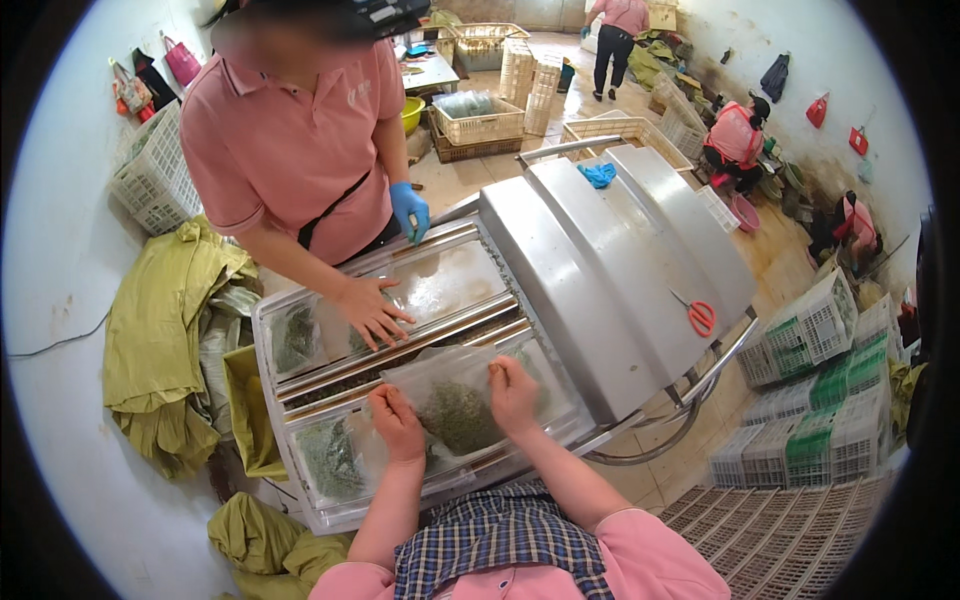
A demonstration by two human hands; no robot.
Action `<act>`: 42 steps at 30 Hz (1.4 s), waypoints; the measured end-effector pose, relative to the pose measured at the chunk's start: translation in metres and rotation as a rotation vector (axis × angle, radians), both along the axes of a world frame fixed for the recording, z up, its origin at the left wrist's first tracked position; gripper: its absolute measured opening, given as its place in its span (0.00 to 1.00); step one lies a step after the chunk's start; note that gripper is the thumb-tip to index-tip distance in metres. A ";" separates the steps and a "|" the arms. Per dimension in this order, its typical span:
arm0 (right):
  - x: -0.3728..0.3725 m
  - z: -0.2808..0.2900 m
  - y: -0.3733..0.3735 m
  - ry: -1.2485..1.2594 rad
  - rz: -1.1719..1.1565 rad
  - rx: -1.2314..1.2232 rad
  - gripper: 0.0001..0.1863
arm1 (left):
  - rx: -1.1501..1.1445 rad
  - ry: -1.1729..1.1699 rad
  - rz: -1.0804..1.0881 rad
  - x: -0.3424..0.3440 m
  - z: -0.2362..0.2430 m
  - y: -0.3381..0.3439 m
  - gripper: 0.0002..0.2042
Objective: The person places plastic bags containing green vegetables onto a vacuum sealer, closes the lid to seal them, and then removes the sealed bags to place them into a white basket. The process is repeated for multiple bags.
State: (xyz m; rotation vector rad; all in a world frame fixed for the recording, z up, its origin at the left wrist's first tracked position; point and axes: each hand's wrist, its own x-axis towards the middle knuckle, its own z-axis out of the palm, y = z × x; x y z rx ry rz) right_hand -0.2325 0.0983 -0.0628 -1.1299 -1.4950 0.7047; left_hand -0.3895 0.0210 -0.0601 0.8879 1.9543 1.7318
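A clear plastic bag [455,410] with green, leafy-looking contents is stretched between my two hands over the near side of a metal machine bed. My left hand [399,422] pinches the bag's left edge, and my right hand [513,396] pinches its right edge. Left of my left hand lies another clear bag of green stuff [332,458] on the near tray. More green stuff in clear plastic shows behind my right hand, partly hidden. On the far tray, beyond metal sealing bars [400,345], rests one more filled bag [296,340].
Across the machine a person in pink has a bare hand [374,312] on the far tray and a blue-gloved hand [409,210] at its edge. The raised metal lid [610,290] bears red-handled scissors [700,318] and a blue glove [598,175]. Plastic crates [810,325] stand at right.
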 end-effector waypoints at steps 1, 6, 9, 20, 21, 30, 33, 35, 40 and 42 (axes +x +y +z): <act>-0.002 -0.004 -0.002 0.010 0.005 -0.025 0.05 | 0.036 0.018 0.020 0.000 -0.014 0.000 0.09; -0.004 -0.033 0.004 -0.057 0.036 0.004 0.06 | 0.023 0.217 0.127 -0.011 -0.055 0.002 0.10; -0.006 -0.051 0.018 -0.436 0.050 -0.216 0.09 | -0.173 0.255 0.102 -0.013 -0.066 0.009 0.10; -0.026 -0.065 0.059 -1.058 0.089 -0.363 0.10 | -0.778 0.722 -0.132 -0.047 -0.085 0.051 0.08; -0.028 -0.062 0.062 -1.089 0.107 -0.426 0.10 | -0.775 0.728 -0.137 -0.051 -0.089 0.051 0.09; -0.054 -0.073 0.006 -0.938 0.439 0.079 0.29 | -0.912 0.581 -0.268 -0.062 -0.088 0.052 0.11; -0.053 -0.080 -0.001 -0.946 0.522 -0.046 0.31 | -0.863 0.556 -0.356 -0.076 -0.091 0.048 0.12; -0.055 -0.064 0.009 -1.040 0.559 -0.135 0.32 | -0.720 0.519 -0.377 -0.087 -0.077 0.048 0.12; -0.054 -0.069 0.004 -1.119 0.586 -0.144 0.33 | -0.748 0.548 -0.637 -0.126 -0.066 0.049 0.15; -0.054 -0.067 0.004 -1.100 0.586 -0.130 0.33 | -0.699 0.686 -0.732 -0.135 -0.076 0.052 0.17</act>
